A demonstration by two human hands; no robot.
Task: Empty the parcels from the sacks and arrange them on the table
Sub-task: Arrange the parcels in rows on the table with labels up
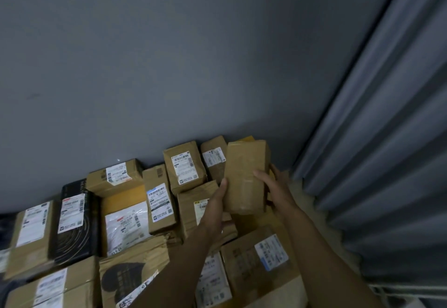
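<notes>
I hold a plain brown cardboard parcel [246, 174] upright above the right end of the pile, between both hands. My left hand [215, 208] presses its left side with the thumb up along the edge. My right hand [273, 184] grips its right side, thumb on the front face and fingers behind. Many labelled cardboard parcels lie packed side by side below, among them a tall one [185, 166] against the wall and a black parcel [73, 220] at the left. No sack is in view.
A grey wall [169, 54] rises directly behind the parcels. A grey pleated curtain [387, 138] hangs at the right, close to my right arm. A large box with a blue-white label [271, 252] lies under my forearms.
</notes>
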